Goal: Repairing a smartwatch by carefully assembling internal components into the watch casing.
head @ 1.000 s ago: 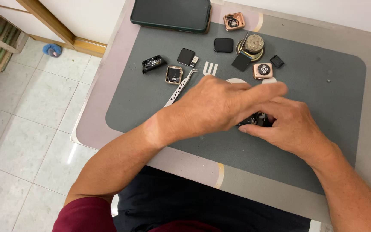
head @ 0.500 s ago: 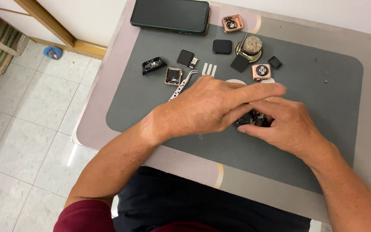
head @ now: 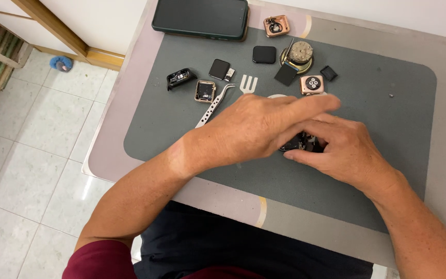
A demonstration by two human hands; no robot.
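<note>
Both hands are meeting at the middle of the grey mat (head: 378,124), and the right hand (head: 344,150) is pinching a small dark part (head: 299,143) between thumb and fingertips, pressing it down onto the mat. The left hand (head: 256,126) is lying across it from the other side, fingers stretched out long and flat over the right hand's knuckles; whether those fingers are gripping the part as well is hard to say, since the hand is covering most of it. Compared with half a second ago, the left fingers are reaching a touch further right and lying straighter, while the right hand is holding its place on the part.

Just beyond the left hand's knuckles, silver tweezers (head: 213,106) are lying tilted, their tip near a gold watch case (head: 205,91) with its inside showing. A white fork-shaped tool (head: 248,83) is sitting just beside them. Further back, a black watch case (head: 180,78), two black screens (head: 264,54), a round dial-like piece (head: 300,52) and another gold case (head: 312,84) are spread in a loose row, all unmoved. At the far edge, a dark phone (head: 201,18) is lying face up, with a third gold case (head: 276,25) next to it.
</note>
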